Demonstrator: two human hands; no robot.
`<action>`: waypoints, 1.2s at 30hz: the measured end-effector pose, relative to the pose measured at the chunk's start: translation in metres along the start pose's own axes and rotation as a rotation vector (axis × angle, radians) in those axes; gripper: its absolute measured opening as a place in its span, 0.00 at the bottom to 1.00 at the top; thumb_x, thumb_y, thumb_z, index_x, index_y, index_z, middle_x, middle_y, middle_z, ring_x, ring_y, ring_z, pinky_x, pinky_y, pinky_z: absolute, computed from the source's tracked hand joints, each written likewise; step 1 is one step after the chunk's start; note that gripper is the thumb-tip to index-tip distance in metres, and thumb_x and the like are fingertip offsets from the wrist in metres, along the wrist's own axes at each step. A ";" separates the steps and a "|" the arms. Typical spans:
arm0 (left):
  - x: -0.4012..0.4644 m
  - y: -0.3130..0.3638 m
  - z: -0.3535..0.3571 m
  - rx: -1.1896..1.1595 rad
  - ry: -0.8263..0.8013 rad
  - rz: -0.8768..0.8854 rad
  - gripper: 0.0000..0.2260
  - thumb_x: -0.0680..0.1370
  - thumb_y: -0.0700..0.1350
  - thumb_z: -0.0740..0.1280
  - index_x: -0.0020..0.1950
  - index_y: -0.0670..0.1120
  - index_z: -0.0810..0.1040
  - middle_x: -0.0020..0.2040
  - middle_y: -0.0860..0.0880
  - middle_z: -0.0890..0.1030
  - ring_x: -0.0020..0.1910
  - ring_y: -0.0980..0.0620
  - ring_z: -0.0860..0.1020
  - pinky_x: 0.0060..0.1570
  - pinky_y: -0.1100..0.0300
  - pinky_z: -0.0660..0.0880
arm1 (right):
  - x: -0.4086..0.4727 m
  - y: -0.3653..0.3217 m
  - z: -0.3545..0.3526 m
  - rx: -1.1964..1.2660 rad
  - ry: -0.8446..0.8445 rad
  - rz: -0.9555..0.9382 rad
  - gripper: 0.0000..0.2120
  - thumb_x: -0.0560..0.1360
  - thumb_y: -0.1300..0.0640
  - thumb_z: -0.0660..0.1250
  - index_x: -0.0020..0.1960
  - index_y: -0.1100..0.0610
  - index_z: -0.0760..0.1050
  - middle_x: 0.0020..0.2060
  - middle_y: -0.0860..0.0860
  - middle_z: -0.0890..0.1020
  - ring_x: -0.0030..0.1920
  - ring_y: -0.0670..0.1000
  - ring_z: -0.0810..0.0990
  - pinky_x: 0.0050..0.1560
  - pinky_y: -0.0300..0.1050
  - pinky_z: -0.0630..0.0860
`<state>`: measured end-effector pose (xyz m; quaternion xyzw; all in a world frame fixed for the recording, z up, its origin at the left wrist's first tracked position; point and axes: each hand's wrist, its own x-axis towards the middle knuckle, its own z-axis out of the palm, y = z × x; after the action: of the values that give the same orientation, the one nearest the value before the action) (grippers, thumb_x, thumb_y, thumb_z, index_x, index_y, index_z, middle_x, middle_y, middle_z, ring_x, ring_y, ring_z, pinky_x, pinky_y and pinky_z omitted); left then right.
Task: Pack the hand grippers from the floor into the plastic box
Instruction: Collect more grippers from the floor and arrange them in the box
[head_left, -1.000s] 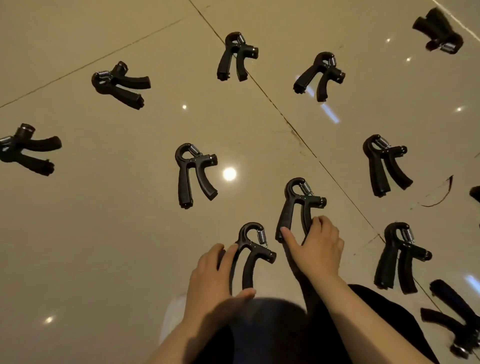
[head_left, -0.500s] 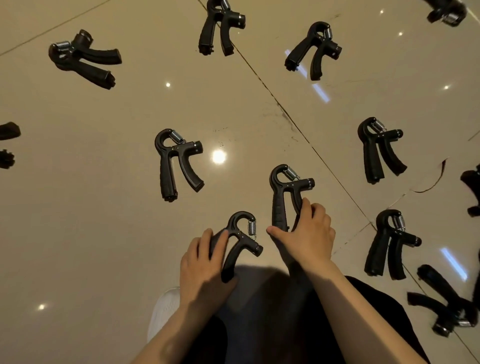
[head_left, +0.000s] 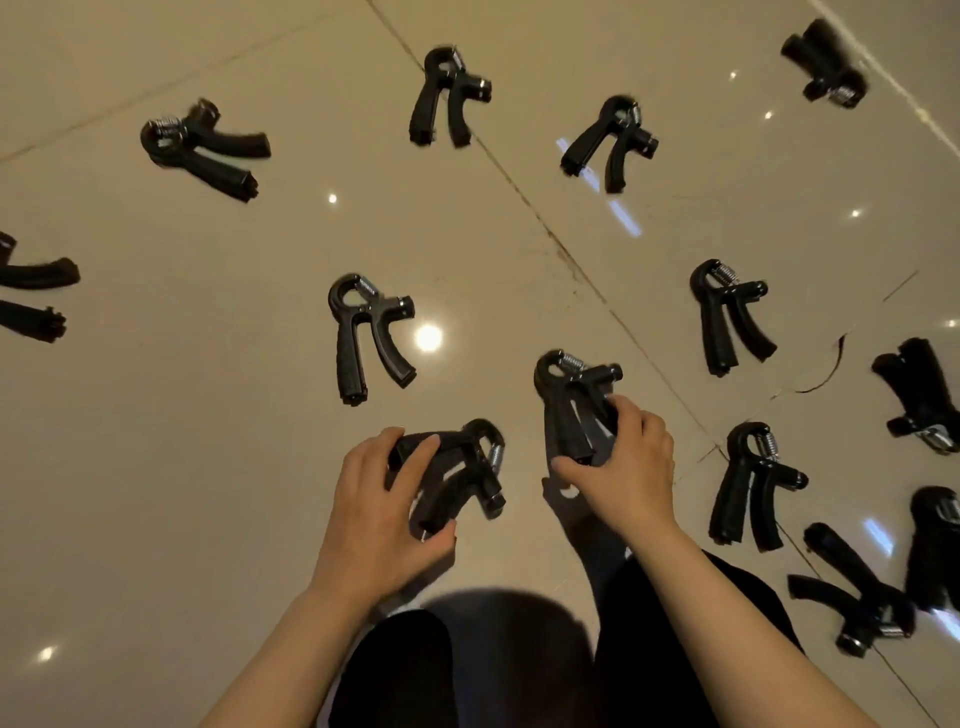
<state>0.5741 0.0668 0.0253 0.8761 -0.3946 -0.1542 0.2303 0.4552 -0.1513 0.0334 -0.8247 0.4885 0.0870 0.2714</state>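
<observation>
Left hand (head_left: 387, 512) and right hand (head_left: 621, 462) each have fingers curled round a gripper (head_left: 457, 473) low over the floor (head_left: 208, 467), box unseen; likely light, stiff, spring-loaded, so hold both handles together, not the spring end.

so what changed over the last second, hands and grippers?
Left hand closed on its hand gripper, turning it so the spring end points right. Right hand tightened on the second gripper, squeezing its handles together. The other grippers, like the middle one, lie unmoved on the floor.
</observation>
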 end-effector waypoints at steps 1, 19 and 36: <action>0.003 0.008 -0.013 0.000 0.019 0.062 0.34 0.63 0.58 0.69 0.66 0.47 0.69 0.62 0.40 0.71 0.59 0.43 0.67 0.55 0.54 0.68 | -0.006 -0.003 -0.012 0.013 0.018 -0.030 0.43 0.62 0.47 0.76 0.71 0.51 0.59 0.65 0.54 0.65 0.65 0.55 0.63 0.66 0.52 0.64; -0.084 0.251 -0.267 0.045 0.498 0.670 0.33 0.63 0.64 0.69 0.60 0.44 0.76 0.58 0.45 0.77 0.56 0.44 0.72 0.55 0.67 0.62 | -0.257 0.014 -0.218 0.448 0.516 -0.441 0.37 0.61 0.56 0.79 0.61 0.44 0.62 0.58 0.43 0.63 0.51 0.24 0.64 0.44 0.22 0.65; -0.328 0.501 -0.083 -0.066 0.132 1.227 0.31 0.64 0.65 0.66 0.59 0.46 0.75 0.59 0.43 0.76 0.58 0.45 0.71 0.54 0.58 0.67 | -0.564 0.307 -0.204 0.615 1.044 -0.025 0.35 0.59 0.53 0.80 0.59 0.45 0.64 0.57 0.45 0.67 0.56 0.47 0.73 0.57 0.38 0.70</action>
<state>0.0903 0.0480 0.3875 0.4896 -0.8064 0.0488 0.3280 -0.1178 0.0523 0.3234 -0.6478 0.5502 -0.4775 0.2227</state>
